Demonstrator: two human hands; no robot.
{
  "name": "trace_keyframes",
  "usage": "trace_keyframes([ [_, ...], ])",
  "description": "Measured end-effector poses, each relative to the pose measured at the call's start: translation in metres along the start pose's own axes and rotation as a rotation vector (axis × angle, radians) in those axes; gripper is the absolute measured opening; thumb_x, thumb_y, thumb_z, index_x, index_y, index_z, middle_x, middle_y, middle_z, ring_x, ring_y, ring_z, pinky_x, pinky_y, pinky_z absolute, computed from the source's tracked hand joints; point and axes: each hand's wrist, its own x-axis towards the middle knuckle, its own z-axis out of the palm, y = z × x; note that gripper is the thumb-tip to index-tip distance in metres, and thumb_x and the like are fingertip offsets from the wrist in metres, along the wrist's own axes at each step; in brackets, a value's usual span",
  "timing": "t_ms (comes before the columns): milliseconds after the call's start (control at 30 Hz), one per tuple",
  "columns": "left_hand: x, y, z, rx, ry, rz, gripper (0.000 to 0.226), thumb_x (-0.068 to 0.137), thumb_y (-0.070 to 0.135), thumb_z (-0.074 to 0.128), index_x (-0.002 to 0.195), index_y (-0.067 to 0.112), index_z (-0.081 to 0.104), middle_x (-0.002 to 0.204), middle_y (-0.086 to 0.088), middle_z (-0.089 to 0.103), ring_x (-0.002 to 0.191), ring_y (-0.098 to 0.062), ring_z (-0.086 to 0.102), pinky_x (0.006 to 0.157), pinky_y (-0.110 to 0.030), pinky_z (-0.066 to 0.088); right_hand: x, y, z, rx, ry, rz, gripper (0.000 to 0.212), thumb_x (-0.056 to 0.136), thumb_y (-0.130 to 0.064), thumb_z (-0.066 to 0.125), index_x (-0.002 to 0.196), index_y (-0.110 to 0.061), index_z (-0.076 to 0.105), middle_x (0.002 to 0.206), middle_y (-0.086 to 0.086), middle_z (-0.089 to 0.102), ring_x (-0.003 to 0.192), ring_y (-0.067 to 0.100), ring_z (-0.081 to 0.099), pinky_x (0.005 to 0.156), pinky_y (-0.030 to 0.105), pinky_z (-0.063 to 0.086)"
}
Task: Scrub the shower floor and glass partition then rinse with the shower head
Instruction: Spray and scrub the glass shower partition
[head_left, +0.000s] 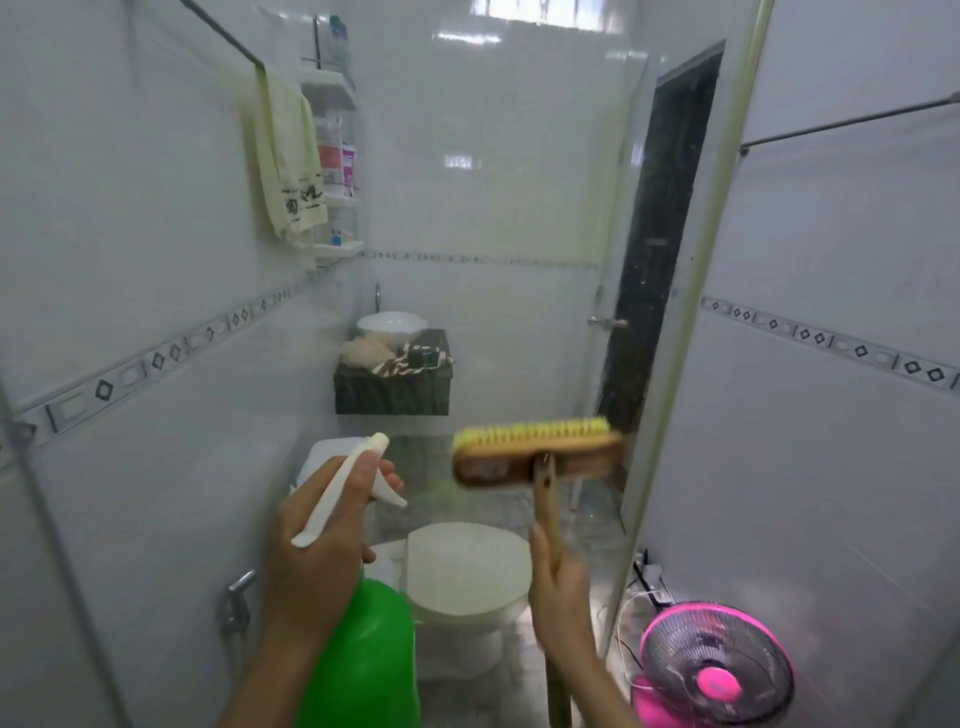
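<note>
My left hand (317, 540) grips the white trigger head of a green spray bottle (363, 660), index finger lying along the nozzle, which points up and to the right. My right hand (558, 587) holds the wooden handle of a scrub brush (535, 452). The brush head is raised at chest height, yellow bristles facing up, its right end close to the edge of the glass partition (670, 332). The partition stands upright on the right in a pale frame. The shower floor is mostly hidden behind my arms.
A white toilet (467, 571) sits just below my hands. Beyond it are a dark vanity with a white basin (392, 325), a corner shelf of bottles (335, 156) and a yellow towel (288, 156) on a rail. A pink fan (717, 670) stands on the floor at right.
</note>
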Motion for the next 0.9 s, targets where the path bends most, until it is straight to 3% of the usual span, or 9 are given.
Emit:
trace_keyframes([
  [33,-0.001,-0.002,-0.003,-0.003,0.009,-0.003,0.042,0.096,0.039,0.049,0.077,0.01,0.073,0.081,-0.001,0.075,0.067,-0.02,0.067,0.043,-0.019,0.047,-0.014,0.01,0.002,-0.035,-0.034,0.012,0.044,0.089,-0.059,0.042,0.088,-0.024,0.069,0.045,-0.013,0.039,0.043,0.004,0.037,0.045,0.02,0.028],
  [67,-0.001,-0.005,-0.006,0.002,0.016,-0.009,0.041,0.097,0.036,0.049,0.077,0.01,0.073,0.081,-0.001,0.075,0.067,-0.02,0.066,0.044,-0.018,0.047,-0.017,0.005,0.003,-0.045,-0.048,0.015,0.04,0.089,-0.061,0.041,0.081,-0.031,0.067,0.044,-0.013,0.04,0.043,0.003,0.038,0.045,0.019,0.028],
  [133,-0.001,-0.009,-0.012,0.033,0.025,-0.002,0.039,0.102,0.032,0.054,0.076,0.011,0.074,0.081,0.0,0.075,0.069,-0.019,0.067,0.05,-0.017,0.049,0.003,-0.027,0.004,-0.014,-0.039,0.019,0.049,0.089,-0.058,0.044,0.057,-0.021,0.05,0.039,-0.012,0.037,0.038,0.003,0.033,0.041,0.019,0.025],
  [200,-0.004,-0.014,-0.018,0.055,0.044,-0.028,0.039,0.097,0.037,0.054,0.076,0.012,0.074,0.08,0.0,0.075,0.073,-0.016,0.068,0.053,-0.017,0.05,0.031,-0.066,0.007,0.017,-0.016,-0.007,0.049,0.094,-0.045,0.046,0.052,-0.021,0.037,0.037,-0.011,0.033,0.035,0.004,0.029,0.037,0.019,0.022],
  [333,-0.009,-0.015,-0.028,0.044,0.082,-0.048,0.044,0.091,0.046,0.052,0.082,0.01,0.075,0.083,-0.005,0.075,0.075,-0.015,0.069,0.05,-0.013,0.049,0.037,-0.058,0.018,0.063,-0.031,-0.049,0.049,0.093,-0.048,0.046,0.055,-0.019,0.038,0.042,-0.01,0.033,0.038,0.01,0.032,0.037,0.023,0.023],
  [500,-0.018,-0.017,-0.043,0.044,0.115,-0.072,0.05,0.084,0.061,0.05,0.083,0.018,0.076,0.083,-0.002,0.076,0.075,-0.019,0.071,0.043,-0.025,0.051,-0.051,0.024,0.02,-0.134,-0.137,0.141,0.044,0.085,-0.055,0.039,0.066,-0.018,0.052,0.054,-0.004,0.048,0.045,0.001,0.045,0.045,0.015,0.035],
  [633,-0.023,-0.017,-0.049,0.049,0.103,-0.103,0.048,0.085,0.059,0.052,0.082,0.018,0.076,0.082,-0.001,0.076,0.073,-0.026,0.07,0.041,-0.025,0.048,-0.017,-0.023,0.032,-0.039,-0.106,0.073,0.045,0.094,-0.044,0.046,0.057,-0.018,0.043,0.042,-0.011,0.041,0.038,0.003,0.04,0.038,0.015,0.027],
  [733,-0.025,-0.017,-0.051,0.06,0.095,-0.115,0.042,0.088,0.054,0.052,0.082,0.02,0.075,0.083,0.001,0.077,0.067,-0.021,0.068,0.041,-0.027,0.049,0.018,-0.052,0.038,0.003,-0.097,0.007,0.051,0.095,-0.049,0.046,0.055,-0.018,0.036,0.042,-0.01,0.032,0.037,0.006,0.03,0.037,0.021,0.024],
  [900,-0.032,-0.018,-0.054,0.065,0.103,-0.115,0.038,0.093,0.046,0.051,0.083,0.018,0.074,0.084,0.001,0.076,0.052,-0.014,0.06,0.042,-0.025,0.048,-0.042,0.02,0.031,-0.078,-0.139,0.108,0.04,0.091,-0.049,0.044,0.066,-0.018,0.052,0.053,-0.003,0.049,0.044,0.002,0.048,0.041,0.014,0.033],
])
